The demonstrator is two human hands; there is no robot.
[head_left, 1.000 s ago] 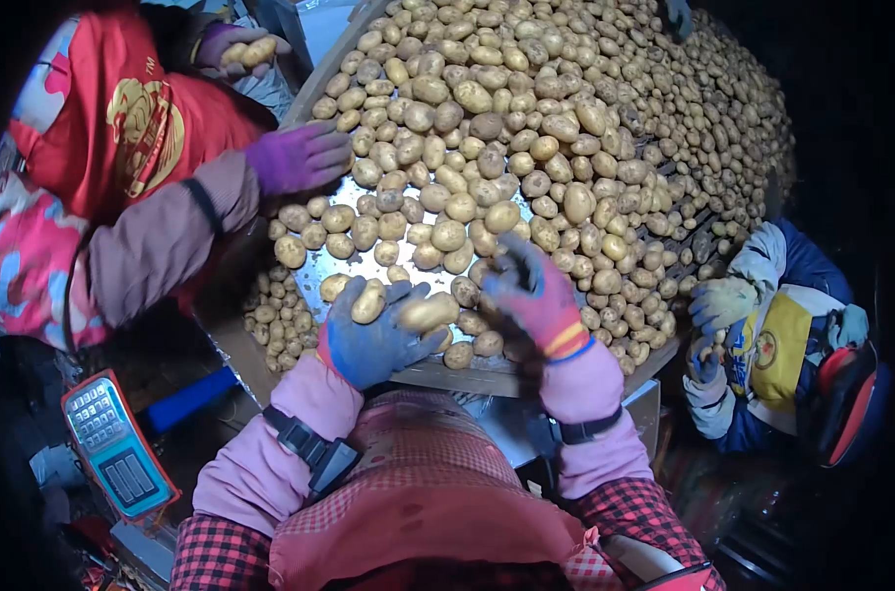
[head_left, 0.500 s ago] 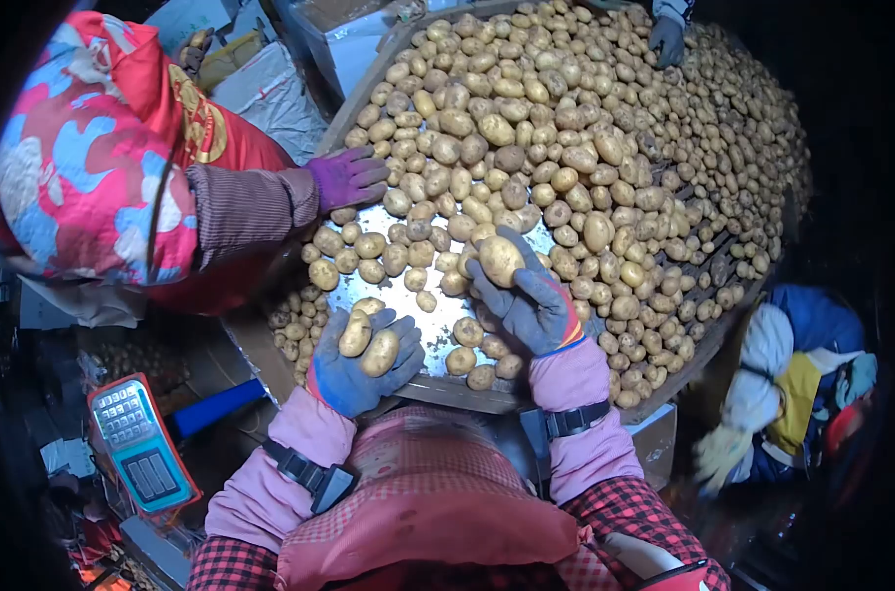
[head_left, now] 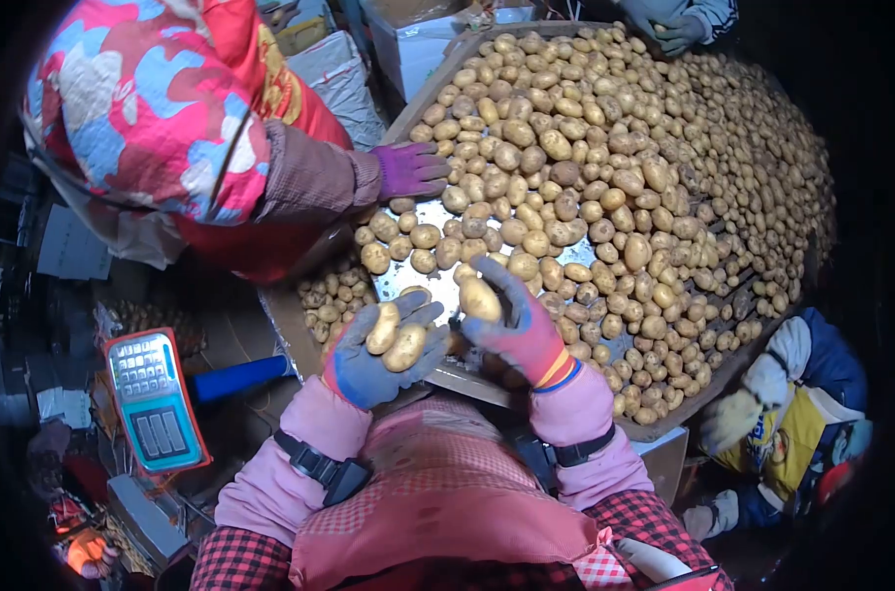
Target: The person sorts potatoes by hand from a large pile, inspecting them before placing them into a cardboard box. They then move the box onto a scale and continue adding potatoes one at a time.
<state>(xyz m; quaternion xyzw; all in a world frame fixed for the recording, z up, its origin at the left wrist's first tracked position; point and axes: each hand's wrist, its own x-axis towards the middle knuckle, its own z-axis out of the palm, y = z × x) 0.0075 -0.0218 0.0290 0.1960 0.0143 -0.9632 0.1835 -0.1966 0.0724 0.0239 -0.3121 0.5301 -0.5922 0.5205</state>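
My left hand, in a grey-blue glove, is turned palm up with its fingers curled round potatoes; two lie plainly in the palm. Beside it, my right hand in a matching glove holds one large oval potato between thumb and fingers. Both hands are over the near edge of a sorting table, close together. Beyond them many loose potatoes are heaped across the table, around a bare metal patch.
At the left, a co-worker's purple-gloved hand rests by the potatoes. Another person's gloved hands are at the far edge. A scale display stands lower left. Another person is at the right, near a yellow bag.
The view has shifted, so the table appears farther right. My hands are closer together, each still holding potatoes. The far person's second hand has come into view.
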